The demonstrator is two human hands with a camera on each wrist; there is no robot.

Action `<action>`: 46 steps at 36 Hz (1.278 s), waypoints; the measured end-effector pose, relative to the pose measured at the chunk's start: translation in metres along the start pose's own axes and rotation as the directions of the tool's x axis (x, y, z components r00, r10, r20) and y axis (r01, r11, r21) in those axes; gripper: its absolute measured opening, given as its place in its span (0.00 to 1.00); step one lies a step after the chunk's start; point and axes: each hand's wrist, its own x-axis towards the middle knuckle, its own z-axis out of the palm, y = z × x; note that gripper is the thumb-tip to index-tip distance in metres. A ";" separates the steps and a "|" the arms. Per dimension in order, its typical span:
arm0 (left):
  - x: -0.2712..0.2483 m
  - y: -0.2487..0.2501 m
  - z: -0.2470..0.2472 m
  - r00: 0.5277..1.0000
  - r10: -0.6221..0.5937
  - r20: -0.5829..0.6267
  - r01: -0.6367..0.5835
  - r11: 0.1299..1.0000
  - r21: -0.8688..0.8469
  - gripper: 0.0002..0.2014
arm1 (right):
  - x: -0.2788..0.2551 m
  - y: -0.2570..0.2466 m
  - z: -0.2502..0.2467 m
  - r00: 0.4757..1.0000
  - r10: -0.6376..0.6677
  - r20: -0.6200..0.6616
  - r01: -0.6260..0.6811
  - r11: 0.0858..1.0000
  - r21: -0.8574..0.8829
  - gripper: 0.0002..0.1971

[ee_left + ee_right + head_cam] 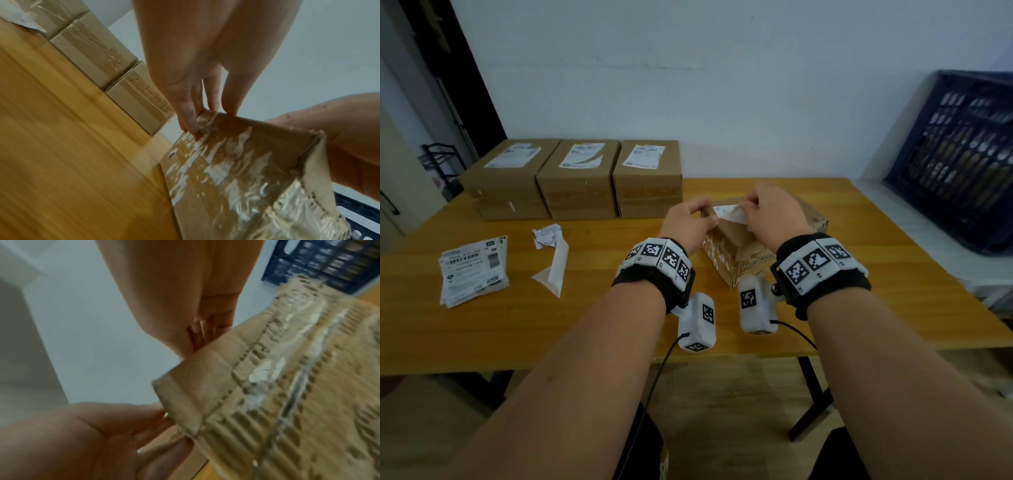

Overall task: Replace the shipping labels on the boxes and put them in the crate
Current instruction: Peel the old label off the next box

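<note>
At the far left a dark doorway [448,68] opens beside a pale wall [688,68], with a black rack [443,164] low in the corner. The wooden counter [517,325] runs across the room, its yellow grain bare along the near edge. On its left lies a loose stack of printed labels [474,269] (barcodes face up), and just to their right a curled strip of backing paper [553,262] with a crumpled scrap at its top. Behind these, against the wall, three sealed boxes [580,178] stand touching in a row, each with a label on its top face.

Nearer the middle, a worn cardboard box [736,253] sits on the counter, its sides scuffed down to the corrugation and streaked with tape residue. The left hand [688,224] holds the box's upper left edge, fingers [187,113] curled over the corner. The right hand [774,216] pinches a white label [729,212] lying partly lifted on the box's top. Both wrists wear black bands with square markers.

At the far right a dark blue slatted crate [962,161] rests tilted on a pale surface beside the counter, well apart from the box.
</note>
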 end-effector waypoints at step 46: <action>-0.005 0.005 -0.005 0.993 -0.067 0.093 0.074 0.995 -0.070 0.30 | 0.007 0.004 0.004 0.900 0.411 -0.145 -0.353 0.883 0.309 0.11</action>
